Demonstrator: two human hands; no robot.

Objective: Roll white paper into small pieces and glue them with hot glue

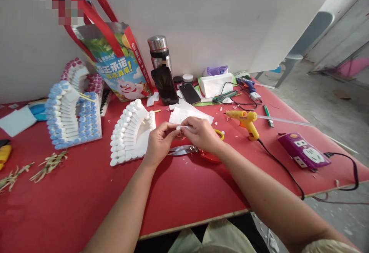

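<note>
My left hand [160,141] and my right hand [201,134] meet over the red table [86,191], both pinched on a small white piece [181,128] held between the fingertips. Red-handled scissors [198,151] lie on the table just under my hands. A white arched model made of small tubes [131,133] stands right beside my left hand. White paper sheets [187,114] lie just behind my fingers.
A yellow glue gun [245,121] with its black cord and a purple power strip [303,151] lie to the right. A blue-tipped model [70,116], a shopping bag [118,66], a flask [159,51], two phones [165,86] and a tissue box [216,85] stand farther back. Dried sprigs [49,164] lie at left.
</note>
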